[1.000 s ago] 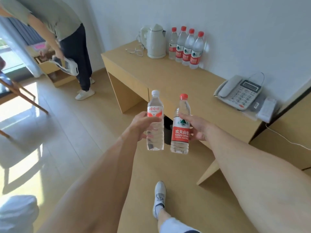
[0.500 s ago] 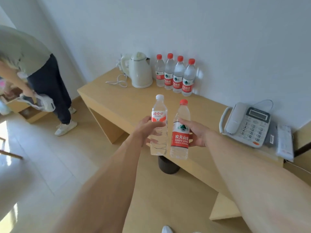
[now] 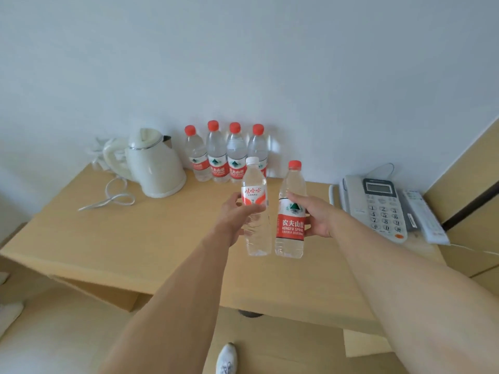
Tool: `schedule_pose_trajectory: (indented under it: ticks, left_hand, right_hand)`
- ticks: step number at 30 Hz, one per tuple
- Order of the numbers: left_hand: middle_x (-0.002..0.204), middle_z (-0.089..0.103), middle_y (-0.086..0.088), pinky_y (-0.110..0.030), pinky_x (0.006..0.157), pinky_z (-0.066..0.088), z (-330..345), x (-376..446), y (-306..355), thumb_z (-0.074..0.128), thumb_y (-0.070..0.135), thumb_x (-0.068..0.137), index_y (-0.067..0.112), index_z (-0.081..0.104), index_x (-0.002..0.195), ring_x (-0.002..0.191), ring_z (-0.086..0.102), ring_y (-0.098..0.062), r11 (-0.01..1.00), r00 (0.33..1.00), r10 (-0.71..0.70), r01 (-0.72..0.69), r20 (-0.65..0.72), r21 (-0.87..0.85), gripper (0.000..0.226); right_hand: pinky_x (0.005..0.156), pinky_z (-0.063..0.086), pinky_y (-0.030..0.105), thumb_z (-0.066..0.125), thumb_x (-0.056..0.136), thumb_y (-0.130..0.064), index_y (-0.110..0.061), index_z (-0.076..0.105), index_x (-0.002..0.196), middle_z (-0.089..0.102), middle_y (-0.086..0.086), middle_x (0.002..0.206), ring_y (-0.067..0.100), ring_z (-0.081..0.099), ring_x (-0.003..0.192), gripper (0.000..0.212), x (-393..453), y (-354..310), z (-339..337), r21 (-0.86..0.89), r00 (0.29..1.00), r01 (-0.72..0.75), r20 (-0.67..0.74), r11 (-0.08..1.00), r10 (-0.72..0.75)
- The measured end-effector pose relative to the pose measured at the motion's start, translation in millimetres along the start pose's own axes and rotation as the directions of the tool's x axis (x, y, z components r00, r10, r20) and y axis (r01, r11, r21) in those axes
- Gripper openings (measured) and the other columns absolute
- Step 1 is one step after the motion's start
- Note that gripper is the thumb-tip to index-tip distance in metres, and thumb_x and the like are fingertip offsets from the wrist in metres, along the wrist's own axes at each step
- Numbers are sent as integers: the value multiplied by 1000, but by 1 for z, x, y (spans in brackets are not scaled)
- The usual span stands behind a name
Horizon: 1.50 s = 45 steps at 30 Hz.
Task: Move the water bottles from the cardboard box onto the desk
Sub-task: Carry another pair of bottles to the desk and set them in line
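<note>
My left hand (image 3: 236,213) grips a white-capped water bottle (image 3: 256,233) around its middle, held upright above the wooden desk (image 3: 140,238). Right beside it, my right hand (image 3: 317,217) grips a red-capped bottle with a red label (image 3: 290,230), also upright above the desk. The two bottles almost touch. Several red-capped bottles (image 3: 225,155) stand in a row at the back of the desk against the wall. The cardboard box is out of view.
A cream electric kettle (image 3: 154,166) with a loose white cord (image 3: 110,198) stands at the desk's back left. A grey desk phone (image 3: 378,206) and a remote (image 3: 424,217) lie at the right. My white shoe (image 3: 226,359) is on the floor below.
I have stepped up to the desk, and both hands have carried their bottles forward over the desktop. The other person at the left has left the view.
</note>
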<state>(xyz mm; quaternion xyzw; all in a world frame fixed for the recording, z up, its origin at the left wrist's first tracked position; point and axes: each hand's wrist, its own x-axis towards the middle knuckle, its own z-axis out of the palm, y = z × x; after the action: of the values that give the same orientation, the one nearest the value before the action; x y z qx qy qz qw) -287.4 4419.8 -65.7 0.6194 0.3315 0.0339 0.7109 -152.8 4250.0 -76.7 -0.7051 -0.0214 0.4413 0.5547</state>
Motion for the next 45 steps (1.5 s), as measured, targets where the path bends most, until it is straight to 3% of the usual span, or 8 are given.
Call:
schedule_pose_trajectory:
  ticks: [5, 13, 17, 22, 28, 35, 39, 45]
  left_hand:
    - [120, 66, -15, -52, 83, 57, -7, 45, 20, 85, 7, 74, 17, 56, 126, 105, 68, -35, 998, 989, 38, -44, 145, 36, 60]
    - [118, 66, -12, -54, 93, 53, -2, 86, 24, 86, 4, 71, 15, 53, 130, 107, 67, -31, 990, 967, 100, -121, 234, 77, 69]
    - [117, 67, -8, -35, 87, 54, 1, 100, 24, 89, 2, 67, 17, 54, 127, 104, 68, -22, 979, 956, 151, -180, 252, 97, 71]
    - [111, 69, -3, -15, 69, 50, 5, 111, 25, 90, 1, 64, 20, 55, 124, 95, 68, -9, 960, 957, 204, -237, 208, 150, 72]
    - [109, 70, -3, -30, 83, 56, 9, 121, 23, 91, 0, 61, 22, 57, 119, 100, 68, -16, 948, 956, 241, -269, 170, 171, 71]
    - [111, 71, 5, -25, 81, 50, 2, 120, 20, 91, 4, 62, 29, 56, 122, 106, 66, -10, 941, 957, 259, -281, 134, 187, 74]
    - [107, 71, 12, -22, 78, 48, -7, 120, 19, 92, 7, 62, 41, 54, 108, 94, 64, 6, 922, 952, 289, -306, 103, 238, 69]
    - [103, 70, 13, -20, 77, 48, -17, 119, 13, 93, 6, 60, 30, 56, 118, 92, 63, 8, 886, 934, 341, -357, 105, 296, 73]
  right_hand:
    - [86, 57, 51, 77, 82, -45, -27, 63, 114, 76, 6, 105, 29, 70, 101, 40, 10, -11, 7, 105, 987, 76, -148, 992, -60]
    - [93, 53, 53, 83, 77, -37, -31, 56, 130, 71, 2, 118, 26, 68, 107, 60, 23, -18, 2, 185, 947, 152, -308, 971, -89]
    - [78, 55, 40, 88, 65, -35, -30, 57, 127, 72, -2, 116, 20, 69, 104, 69, 30, -22, -3, 207, 931, 209, -342, 956, -129]
    - [83, 51, 33, 83, 79, -17, -22, 55, 126, 69, 3, 120, 20, 66, 109, 55, 44, -24, -13, 169, 908, 294, -355, 941, -220]
    - [89, 51, 36, 82, 78, -14, -27, 56, 119, 70, 0, 117, 20, 65, 111, 50, 58, -34, -27, 134, 902, 336, -332, 932, -277]
    - [103, 49, 47, 83, 77, -9, -25, 58, 115, 65, 4, 122, 26, 61, 116, 49, 74, -48, -28, 79, 888, 364, -329, 928, -320]
    - [101, 49, 45, 83, 76, -8, -21, 58, 121, 65, 3, 119, 23, 61, 114, 53, 80, -53, -22, 33, 882, 369, -327, 929, -339]
    - [89, 47, 36, 83, 76, -9, -26, 57, 117, 65, -7, 114, 12, 61, 106, 51, 81, -54, -17, -14, 882, 366, -313, 931, -352]
